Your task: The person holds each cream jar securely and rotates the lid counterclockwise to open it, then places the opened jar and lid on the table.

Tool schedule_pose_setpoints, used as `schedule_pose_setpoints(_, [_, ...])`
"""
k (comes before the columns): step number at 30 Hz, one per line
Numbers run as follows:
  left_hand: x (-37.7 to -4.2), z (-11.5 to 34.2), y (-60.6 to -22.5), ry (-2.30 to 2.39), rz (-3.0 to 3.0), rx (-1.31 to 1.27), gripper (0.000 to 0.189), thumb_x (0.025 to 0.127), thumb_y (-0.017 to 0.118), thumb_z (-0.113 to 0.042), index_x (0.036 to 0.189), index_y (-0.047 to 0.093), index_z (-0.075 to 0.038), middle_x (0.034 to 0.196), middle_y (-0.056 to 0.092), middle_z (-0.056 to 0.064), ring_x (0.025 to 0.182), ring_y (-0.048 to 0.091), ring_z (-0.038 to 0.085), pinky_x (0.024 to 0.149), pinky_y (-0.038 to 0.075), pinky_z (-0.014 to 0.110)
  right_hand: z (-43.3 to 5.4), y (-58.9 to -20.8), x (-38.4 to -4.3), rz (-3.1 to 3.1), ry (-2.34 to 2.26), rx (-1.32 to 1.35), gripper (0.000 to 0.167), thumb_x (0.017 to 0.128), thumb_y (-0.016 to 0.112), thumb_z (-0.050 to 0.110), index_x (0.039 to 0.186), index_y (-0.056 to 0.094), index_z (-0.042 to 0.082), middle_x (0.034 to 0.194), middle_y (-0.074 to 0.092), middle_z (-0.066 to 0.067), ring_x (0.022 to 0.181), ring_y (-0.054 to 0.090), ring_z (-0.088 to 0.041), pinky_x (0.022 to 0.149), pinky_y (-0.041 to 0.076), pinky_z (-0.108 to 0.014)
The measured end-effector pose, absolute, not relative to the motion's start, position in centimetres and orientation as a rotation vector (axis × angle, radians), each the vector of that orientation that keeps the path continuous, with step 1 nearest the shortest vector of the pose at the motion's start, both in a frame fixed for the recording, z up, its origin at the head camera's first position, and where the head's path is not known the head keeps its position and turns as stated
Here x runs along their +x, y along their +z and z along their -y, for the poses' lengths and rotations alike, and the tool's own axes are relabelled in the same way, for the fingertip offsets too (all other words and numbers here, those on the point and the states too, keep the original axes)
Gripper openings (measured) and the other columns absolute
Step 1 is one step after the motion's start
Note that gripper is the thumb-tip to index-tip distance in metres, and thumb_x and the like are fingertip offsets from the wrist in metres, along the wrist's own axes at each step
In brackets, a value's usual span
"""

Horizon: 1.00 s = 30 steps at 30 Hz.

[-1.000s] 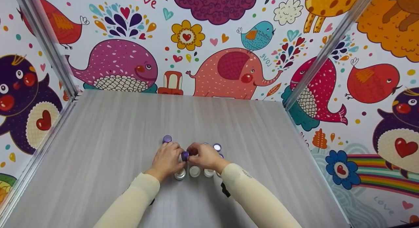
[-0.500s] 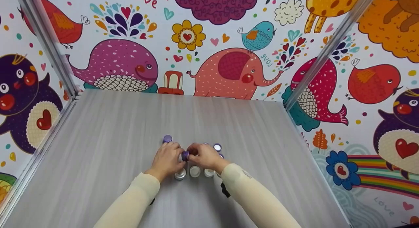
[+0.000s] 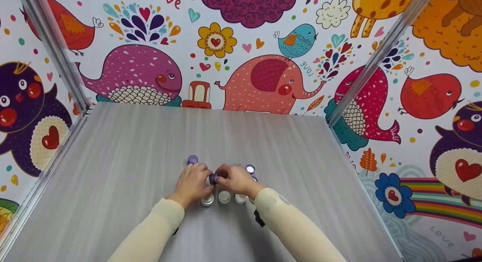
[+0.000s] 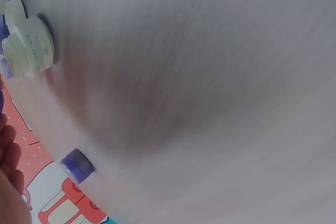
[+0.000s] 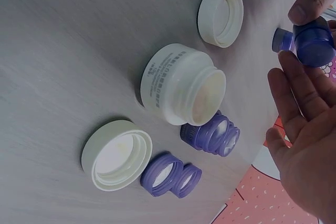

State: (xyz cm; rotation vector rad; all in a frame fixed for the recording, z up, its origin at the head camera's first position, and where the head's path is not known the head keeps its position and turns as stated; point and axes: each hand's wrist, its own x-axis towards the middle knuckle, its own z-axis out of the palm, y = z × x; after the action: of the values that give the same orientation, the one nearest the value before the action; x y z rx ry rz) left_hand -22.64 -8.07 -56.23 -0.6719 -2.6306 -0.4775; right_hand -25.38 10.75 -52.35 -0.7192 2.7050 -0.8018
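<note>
Between my hands is a small purple jar point(image 3: 213, 178), held above the table. My left hand point(image 3: 192, 183) holds it from the left, and my right hand point(image 3: 236, 178) pinches it from the right. In the right wrist view the purple jar point(image 5: 315, 45) shows its flat end, with a thumb on its upper side and my right hand's point(image 5: 310, 145) fingers spread below. Only the left hand's fingertips point(image 4: 11, 153) show at the left wrist view's edge. A second small purple container point(image 3: 192, 159) stands just beyond the left hand.
Nearer me lie a white jar point(image 3: 207, 200), a white lid point(image 3: 224, 197) and another open white jar point(image 5: 184, 85), with a second white lid point(image 5: 118, 156) beside it. Two purple lids point(image 5: 163, 174) and open purple jars point(image 5: 212, 132) sit by the right hand. Patterned walls enclose the grey table point(image 3: 150, 141).
</note>
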Motion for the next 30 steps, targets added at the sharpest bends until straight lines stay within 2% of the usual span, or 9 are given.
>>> schedule_pose_setpoints(8, [-22.70, 8.06, -56.24, -0.475, 2.628, -0.678, 0.034, 0.070, 0.083, -0.032, 0.091, 0.075, -0.006, 0.088, 0.063, 0.002, 0.085, 0.057, 0.024, 0.078, 0.043, 0.040, -10.83, -52.40, -25.54, -2.709, -0.821, -0.757, 0.029, 0.087, 0.067, 0.023, 0.113, 0.068, 0.011, 0.093, 0.067, 0.007, 0.084, 0.061, -0.007, 0.078, 0.051, -0.026])
schedule_pose_setpoints(18, [-22.76, 7.98, -55.98, -0.487, 2.652, -0.668, 0.033, 0.072, 0.082, -0.032, 0.091, 0.075, -0.007, 0.090, 0.063, 0.002, 0.088, 0.059, 0.023, 0.082, 0.044, 0.041, -10.72, -52.26, -25.43, -2.708, -0.816, -0.719, 0.025, 0.095, 0.062, 0.029, 0.112, 0.069, 0.012, 0.093, 0.067, 0.008, 0.084, 0.061, -0.007, 0.079, 0.051, -0.028])
schedule_pose_setpoints(30, [-22.71, 7.94, -56.16, -0.468, 2.635, -0.674, 0.034, 0.070, 0.084, -0.031, 0.093, 0.076, -0.007, 0.089, 0.064, 0.002, 0.086, 0.058, 0.022, 0.079, 0.045, 0.040, -11.00, -52.42, -25.50, -2.700, -0.846, -0.753, 0.028, 0.089, 0.067, 0.025, 0.113, 0.068, 0.012, 0.092, 0.067, 0.008, 0.083, 0.062, -0.006, 0.077, 0.051, -0.026])
